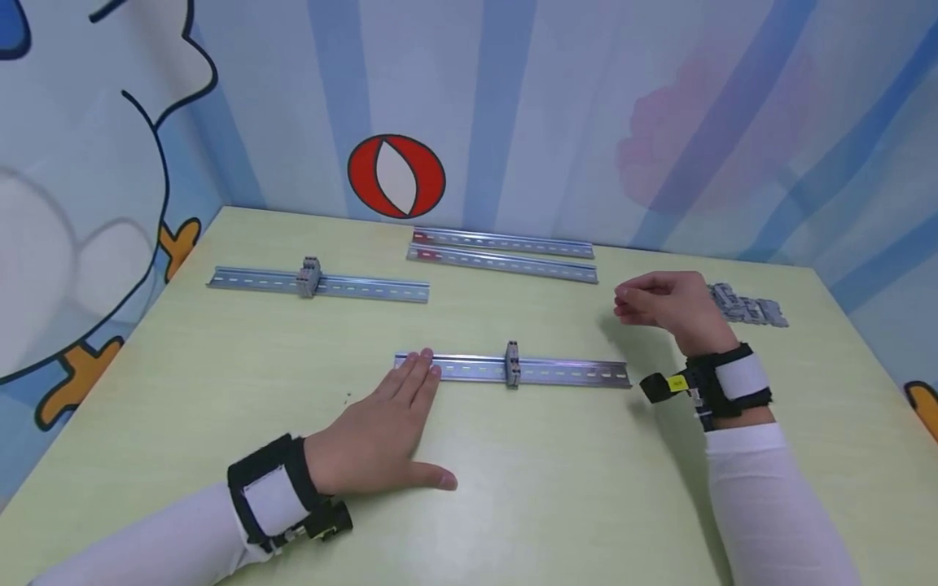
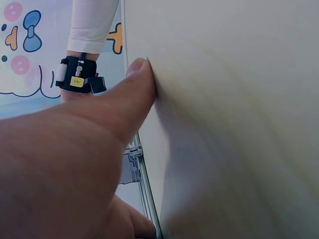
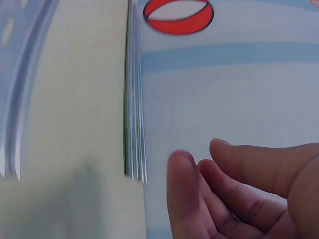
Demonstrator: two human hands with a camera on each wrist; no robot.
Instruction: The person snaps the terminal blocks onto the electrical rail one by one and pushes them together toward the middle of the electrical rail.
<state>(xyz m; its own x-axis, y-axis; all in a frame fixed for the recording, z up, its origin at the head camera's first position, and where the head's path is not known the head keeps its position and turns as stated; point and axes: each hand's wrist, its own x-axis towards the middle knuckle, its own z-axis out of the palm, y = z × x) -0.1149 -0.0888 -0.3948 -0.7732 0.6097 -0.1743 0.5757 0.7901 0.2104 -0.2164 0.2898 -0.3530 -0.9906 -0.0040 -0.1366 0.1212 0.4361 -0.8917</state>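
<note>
A metal DIN rail (image 1: pixel 567 372) lies across the middle of the table, with a narrow grey terminal block (image 1: pixel 512 364) standing upright on it. My left hand (image 1: pixel 384 431) rests flat, its straight fingertips over the rail's left end and its thumb spread on the table. In the left wrist view the grey block (image 2: pixel 130 167) shows past the thumb. Above the table, right of the rail, hangs my right hand (image 1: pixel 670 309). Its fingers are loosely bent, and the right wrist view shows a gap between thumb (image 3: pixel 249 162) and index finger (image 3: pixel 183 194), with nothing held.
Grey terminal blocks (image 1: pixel 755 309) lie in a group behind the right hand. Another rail (image 1: pixel 374 288) carries grey blocks (image 1: pixel 309 277) at the back left. Two more rails (image 1: pixel 506 262) lie near the patterned wall (image 1: pixel 572 106) behind the table (image 1: pixel 550 488).
</note>
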